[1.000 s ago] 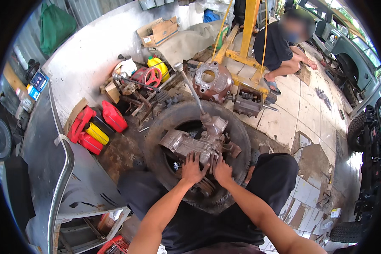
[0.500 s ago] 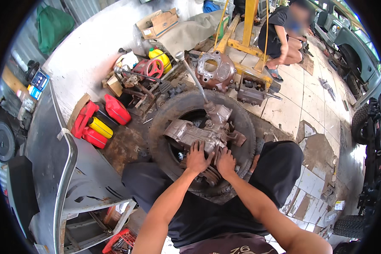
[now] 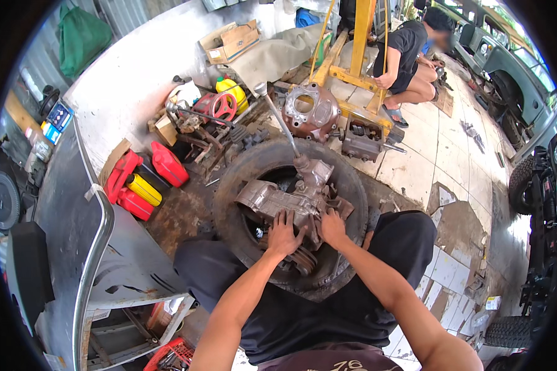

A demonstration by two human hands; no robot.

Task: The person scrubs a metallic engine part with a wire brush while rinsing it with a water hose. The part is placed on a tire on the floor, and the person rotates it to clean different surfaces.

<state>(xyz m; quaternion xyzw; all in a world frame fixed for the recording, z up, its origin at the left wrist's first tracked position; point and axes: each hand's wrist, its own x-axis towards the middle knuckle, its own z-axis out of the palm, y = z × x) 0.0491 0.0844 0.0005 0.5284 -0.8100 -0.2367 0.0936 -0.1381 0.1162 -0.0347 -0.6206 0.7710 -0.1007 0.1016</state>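
Sits with knees apart around a worn black tire lying flat on the floor. Has a greasy metal gear casing set across the tire's opening, from the left inner edge over to the right sidewall, with a long shift lever slanting out beyond the tire's far edge. Rests the left hand on the near side of the casing, with fingers straight, a little spread and laid flat. Sets the right hand just beside it, at the casing's right end, with fingertips partly hidden; cannot tell a grip from a plain touch there. Shows a grooved round part below the hands, toward the tire's near edge.

Past the tire's far edge, has a rusty bell-shaped housing and, just right of it, an uncovered gearbox, both near a yellow frame. Beside the frame, includes a crouching co-worker in dark clothes and sandals. Off the tire's left edge, has red containers and a yellow bottle, near a curved grey panel.
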